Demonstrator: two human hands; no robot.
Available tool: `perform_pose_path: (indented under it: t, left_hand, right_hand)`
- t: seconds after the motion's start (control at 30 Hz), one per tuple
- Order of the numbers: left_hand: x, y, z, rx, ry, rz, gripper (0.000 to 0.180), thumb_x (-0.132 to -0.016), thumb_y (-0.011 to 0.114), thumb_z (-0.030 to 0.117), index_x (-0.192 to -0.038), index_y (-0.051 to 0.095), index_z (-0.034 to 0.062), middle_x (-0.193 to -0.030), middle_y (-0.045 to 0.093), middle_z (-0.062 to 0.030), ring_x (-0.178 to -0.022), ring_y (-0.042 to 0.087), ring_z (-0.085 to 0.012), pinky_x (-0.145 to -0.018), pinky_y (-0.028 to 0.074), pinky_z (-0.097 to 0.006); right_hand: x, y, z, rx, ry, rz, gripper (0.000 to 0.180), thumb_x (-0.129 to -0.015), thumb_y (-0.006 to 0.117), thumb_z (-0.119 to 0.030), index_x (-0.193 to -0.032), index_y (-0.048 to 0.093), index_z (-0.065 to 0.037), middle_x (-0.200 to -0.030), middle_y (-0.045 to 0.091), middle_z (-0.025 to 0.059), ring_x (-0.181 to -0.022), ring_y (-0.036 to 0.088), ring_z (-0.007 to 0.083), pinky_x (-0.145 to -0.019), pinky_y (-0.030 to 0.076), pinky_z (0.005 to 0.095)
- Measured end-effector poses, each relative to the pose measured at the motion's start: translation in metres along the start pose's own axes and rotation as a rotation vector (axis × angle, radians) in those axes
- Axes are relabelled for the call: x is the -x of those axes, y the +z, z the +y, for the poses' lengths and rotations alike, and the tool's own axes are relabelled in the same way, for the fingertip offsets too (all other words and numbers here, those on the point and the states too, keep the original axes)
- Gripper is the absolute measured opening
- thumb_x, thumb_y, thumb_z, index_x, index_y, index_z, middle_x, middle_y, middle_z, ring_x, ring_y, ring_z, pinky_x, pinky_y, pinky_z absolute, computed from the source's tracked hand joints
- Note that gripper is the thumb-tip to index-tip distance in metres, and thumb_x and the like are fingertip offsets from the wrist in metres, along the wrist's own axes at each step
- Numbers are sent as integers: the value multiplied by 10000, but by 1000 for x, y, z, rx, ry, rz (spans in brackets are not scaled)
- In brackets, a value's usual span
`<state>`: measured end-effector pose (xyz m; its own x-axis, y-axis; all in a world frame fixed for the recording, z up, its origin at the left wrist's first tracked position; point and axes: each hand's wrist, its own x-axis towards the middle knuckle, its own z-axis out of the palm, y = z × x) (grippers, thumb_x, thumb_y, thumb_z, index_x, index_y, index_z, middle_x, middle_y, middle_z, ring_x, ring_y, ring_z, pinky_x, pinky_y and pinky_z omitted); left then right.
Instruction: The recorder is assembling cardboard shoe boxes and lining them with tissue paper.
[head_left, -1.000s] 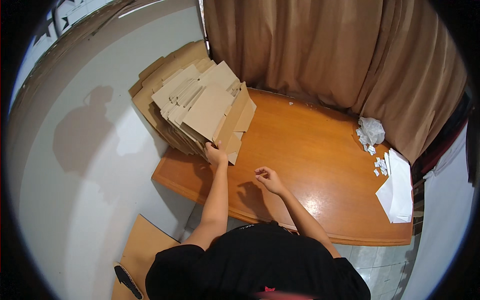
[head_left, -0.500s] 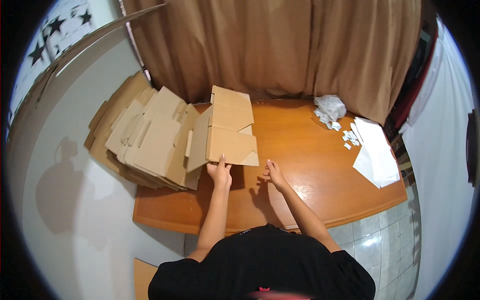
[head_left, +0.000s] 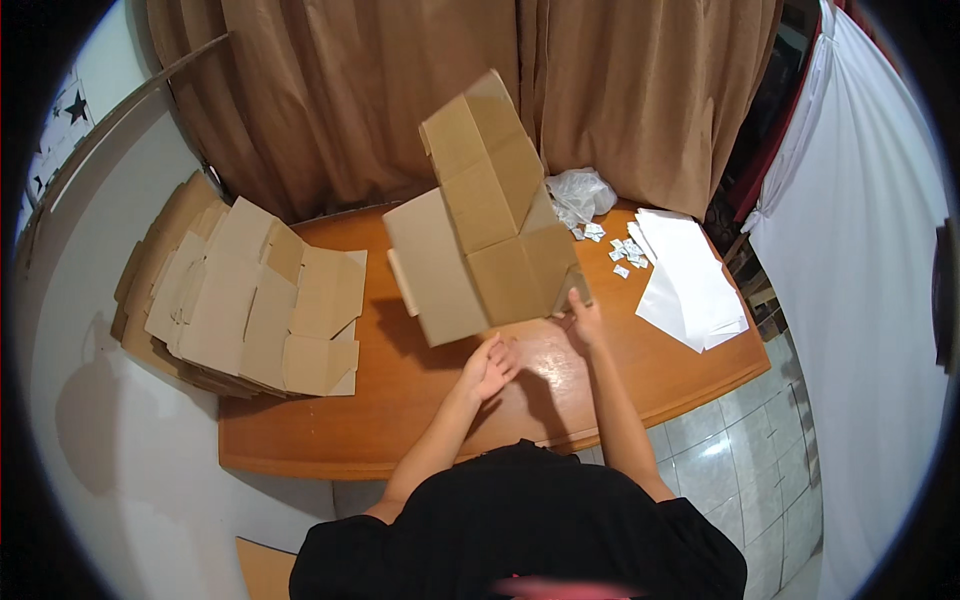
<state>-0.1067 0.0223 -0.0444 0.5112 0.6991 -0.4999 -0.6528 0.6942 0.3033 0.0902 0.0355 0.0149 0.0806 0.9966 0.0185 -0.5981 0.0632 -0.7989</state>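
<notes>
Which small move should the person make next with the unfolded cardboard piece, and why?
Probably bring the left hand onto the near edge of the cardboard piece to steady it: the right hand alone appears to grip it, at its near right corner, while the wide sheet tilts above the table and the left hand seems free close by.
</notes>
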Motion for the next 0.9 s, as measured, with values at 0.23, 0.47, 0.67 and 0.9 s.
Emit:
perform_pose_path:
  t: [0.23, 0.47, 0.67, 0.9]
  left_hand:
    - [5, -33, 12, 69, 430, 484, 424, -796, 541, 380, -1144, 442, 158, -1135, 458, -66, -1092, 446, -252, -932, 339, -444]
    - [52, -4, 67, -392, 1236, 512, 698, -832, 590, 358, -1376, 209, 141, -1429, 191, -90, -1313, 174, -256, -1053, 169, -434]
    - [63, -8, 59, -1000, 1089, 601, 658, -769, 693, 266, -1306, 376, 55, -1325, 384, -132, -1267, 303, -239, -1029, 264, -376]
    - [64, 12, 35, -1580, 888, 488, 396, -768, 653, 146, -1140, 560, 44, -1076, 584, -205, -1009, 568, -324, -857, 452, -366]
  right_hand:
    - [-16, -41, -73, 504, -447, 18, 236, -897, 534, -109, -1104, 554, 3, -962, 602, 49, -850, 581, 127, -750, 476, 230]
    - [-13, -47, -82, 705, -404, -248, 225, -849, 528, 7, -1047, 632, -20, -1080, 606, 91, -999, 529, 139, -857, 400, 257]
    - [-19, -83, -59, 698, -166, -164, 181, -882, 528, -76, -1020, 601, 16, -945, 635, 68, -852, 588, 137, -754, 463, 272]
    - [-31, -72, -55, 602, -115, -48, 187, -882, 555, -120, -1016, 575, 9, -901, 616, 40, -833, 555, 108, -744, 435, 248]
